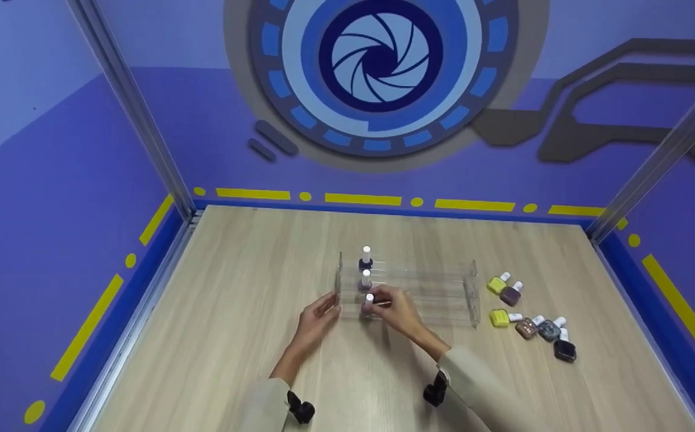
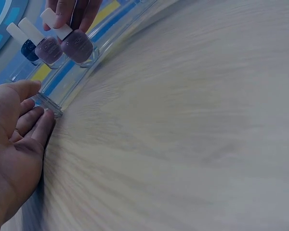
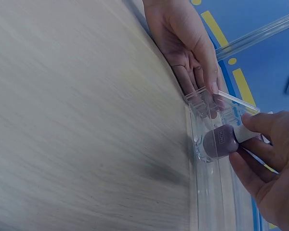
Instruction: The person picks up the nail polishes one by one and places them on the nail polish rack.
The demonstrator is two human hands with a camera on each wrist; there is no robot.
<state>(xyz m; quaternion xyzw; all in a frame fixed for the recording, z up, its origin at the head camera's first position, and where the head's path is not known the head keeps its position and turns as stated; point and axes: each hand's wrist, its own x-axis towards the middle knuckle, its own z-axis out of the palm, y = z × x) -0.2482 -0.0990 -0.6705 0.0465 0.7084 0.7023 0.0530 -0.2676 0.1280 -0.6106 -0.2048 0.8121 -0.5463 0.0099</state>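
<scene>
A clear stepped display rack (image 1: 437,309) stands mid-table. My right hand (image 1: 397,309) pinches the white cap of a mauve nail polish bottle (image 3: 220,142), which stands upright on the rack's front tier near its left end. Behind it, a second mauve nail polish bottle (image 2: 49,49) occupies the middle tier, and a dark blue nail polish bottle (image 1: 365,263) stands on the back tier, the three in a row. At the rack's left end panel (image 2: 48,103), my left hand (image 1: 316,323) touches the clear plastic with its fingers loosely extended.
Right of the rack lie several loose nail polish bottles: two yellow ones (image 1: 499,318), a purple one (image 1: 510,295), a glittery brown one (image 1: 526,327), a grey-blue one (image 1: 548,329) and a black one (image 1: 565,350). Blue panels (image 1: 203,144) enclose the wooden table (image 1: 251,258).
</scene>
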